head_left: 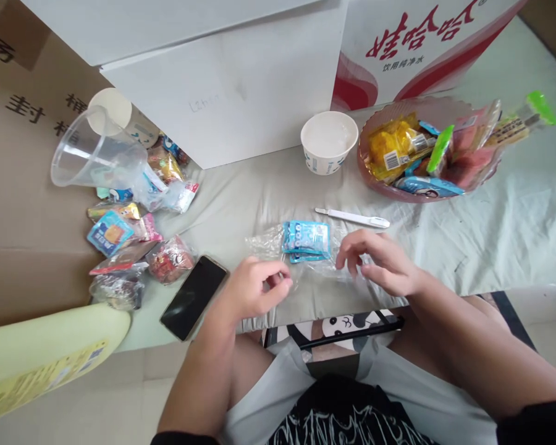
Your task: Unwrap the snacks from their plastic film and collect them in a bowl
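A clear plastic bag (269, 244) lies on the pale cloth-covered surface (491, 228) with a few small blue packets (306, 238) inside it. My left hand (252, 289) is curled at the bag's near left edge, thumb and fingers pinched on the plastic. My right hand (379, 261) hovers at the bag's right end, fingers bent and touching the plastic film there. A white pen-shaped cutter (352, 217) lies just beyond the bag.
A black phone (193, 296) lies left of my left hand. A pile of snack packets (130, 247) and a tipped clear cup (95, 154) sit at the left. A white paper bowl (328, 141) and a pink bowl of snacks (426, 157) stand behind, before cardboard boxes (241, 86).
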A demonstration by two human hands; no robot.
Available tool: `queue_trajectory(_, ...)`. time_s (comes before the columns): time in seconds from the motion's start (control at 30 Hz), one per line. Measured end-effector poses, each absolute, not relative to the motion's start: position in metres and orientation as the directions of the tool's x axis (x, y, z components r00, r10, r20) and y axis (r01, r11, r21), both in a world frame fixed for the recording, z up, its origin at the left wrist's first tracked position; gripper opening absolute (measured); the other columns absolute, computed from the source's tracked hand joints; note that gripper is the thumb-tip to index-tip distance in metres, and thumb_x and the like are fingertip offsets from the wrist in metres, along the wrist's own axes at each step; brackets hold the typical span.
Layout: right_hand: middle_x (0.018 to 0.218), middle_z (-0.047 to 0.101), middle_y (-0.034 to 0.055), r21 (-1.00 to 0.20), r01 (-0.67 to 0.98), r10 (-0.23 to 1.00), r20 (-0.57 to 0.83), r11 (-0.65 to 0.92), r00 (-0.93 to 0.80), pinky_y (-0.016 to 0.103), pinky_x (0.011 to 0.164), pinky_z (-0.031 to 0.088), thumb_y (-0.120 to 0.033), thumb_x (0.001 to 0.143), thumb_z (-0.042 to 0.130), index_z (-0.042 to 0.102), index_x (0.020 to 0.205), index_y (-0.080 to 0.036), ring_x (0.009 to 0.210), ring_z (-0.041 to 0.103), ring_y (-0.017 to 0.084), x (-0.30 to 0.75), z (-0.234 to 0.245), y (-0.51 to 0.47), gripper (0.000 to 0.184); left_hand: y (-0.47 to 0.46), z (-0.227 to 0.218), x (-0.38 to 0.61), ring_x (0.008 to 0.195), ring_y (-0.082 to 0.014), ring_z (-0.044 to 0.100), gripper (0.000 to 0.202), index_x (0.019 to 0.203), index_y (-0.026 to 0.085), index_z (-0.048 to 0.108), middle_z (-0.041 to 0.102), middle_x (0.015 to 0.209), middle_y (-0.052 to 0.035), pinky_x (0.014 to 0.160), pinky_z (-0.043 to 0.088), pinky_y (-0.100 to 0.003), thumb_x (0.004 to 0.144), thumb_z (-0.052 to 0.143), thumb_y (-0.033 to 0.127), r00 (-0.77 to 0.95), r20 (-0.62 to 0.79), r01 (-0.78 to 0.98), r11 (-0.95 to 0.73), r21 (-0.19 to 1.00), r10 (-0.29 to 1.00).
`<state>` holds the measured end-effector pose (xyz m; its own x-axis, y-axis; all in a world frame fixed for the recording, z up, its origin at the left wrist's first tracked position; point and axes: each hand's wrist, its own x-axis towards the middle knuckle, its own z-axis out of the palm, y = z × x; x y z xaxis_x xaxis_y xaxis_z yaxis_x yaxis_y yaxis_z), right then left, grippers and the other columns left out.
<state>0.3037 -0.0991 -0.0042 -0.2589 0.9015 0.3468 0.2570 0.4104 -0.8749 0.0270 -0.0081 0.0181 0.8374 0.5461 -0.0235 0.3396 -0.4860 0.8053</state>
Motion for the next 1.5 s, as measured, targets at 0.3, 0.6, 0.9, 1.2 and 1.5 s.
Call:
queue_trajectory(0.3,0.095,0.073,0.0074,-0.65,0.598,0.883,0.337,0.469,-0.327,0.033,0.075,0.055,-0.017,0.097,0.05,0.073,0.102,-0.021,0.085,0.067,0.019,0.251,-0.029,-0.108,0.024,0.002,-0.004,0.03,0.074,-0.0176,0.068,0.014,0.098,0.023,0.065,0.072,0.079,-0.0016,0.071,0.057,-0.033,0.089,0.067,0.034,0.489,0.167,0.425,-0.401,0.811,0.856)
queue_trajectory(0.6,0.055,0.058,-0.0034,-0.444,0.788,0.903,0.263,0.426,-0.34,0.032,0.051,0.032,-0.024,0.1,0.046,0.069,0.097,-0.023,0.047,0.048,0.014,0.25,-0.037,-0.109,0.023,0.018,-0.025,0.041,0.114,-0.0276,0.067,0.031,0.112,0.022,0.065,0.073,0.118,-0.0099,0.101,0.053,-0.047,0.086,0.076,0.032,0.757,0.048,0.471,-0.595,0.651,0.652)
queue_trajectory(0.9,0.089,0.069,0.0066,-0.293,0.88,0.903,0.332,0.375,-0.274,0.038,0.072,0.043,-0.027,0.097,0.054,0.071,0.106,-0.024,0.082,0.06,0.023,0.245,-0.036,-0.105,0.019,0.014,-0.015,0.039,0.12,-0.0261,0.067,0.019,0.078,0.021,0.056,0.07,0.125,-0.0131,0.102,0.053,-0.045,0.095,0.052,0.026,0.674,0.026,0.45,-0.438,0.778,0.739)
queue_trajectory(1.2,0.151,0.058,0.0119,-0.396,0.819,0.906,0.256,0.416,-0.337,0.053,0.106,0.048,-0.034,0.09,0.065,0.057,0.14,-0.022,0.138,0.054,0.034,0.247,-0.039,-0.105,0.052,0.013,-0.009,0.041,0.108,-0.0258,0.074,0.013,0.084,0.021,0.063,0.077,0.117,-0.0113,0.082,0.063,-0.037,0.084,0.06,0.033,0.607,-0.496,0.103,0.557,0.824,0.621)
queue_trajectory(1.5,0.144,0.064,0.0175,-0.447,0.77,0.875,0.382,0.456,-0.296,0.049,0.101,0.059,-0.017,0.09,0.05,0.051,0.145,-0.013,0.127,0.067,0.031,0.256,-0.037,-0.103,0.054,0.019,-0.008,0.041,0.098,-0.027,0.077,0.012,0.077,0.021,0.055,0.079,0.104,-0.0121,0.067,0.063,-0.034,0.079,0.063,0.029,0.547,-0.601,-0.024,0.729,0.685,0.583)
